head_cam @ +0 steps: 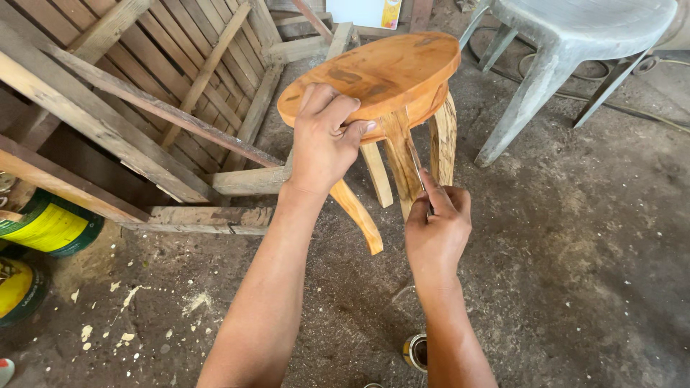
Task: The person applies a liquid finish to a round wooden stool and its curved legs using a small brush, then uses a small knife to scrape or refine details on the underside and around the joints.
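A grey plastic chair (575,43) is seen behind and to the right, with a cable (647,108) trailed across the dirt floor (575,273) beneath it. To the left, a slatted wooden frame (129,93) is leaned close against the work, and two green-and-yellow paint cans (47,226) are set at the left edge. A small open tin (415,352) is stood on the floor just under the right forearm.

A round-topped wooden stool (381,72) is held tilted in the middle of the view. Its seat rim is gripped by the left hand (323,140), fingers (327,104) curled over the top. A thin brush (419,172) is pinched in the closed right hand (435,230), its tip laid against one stool leg (399,154) just below the seat.
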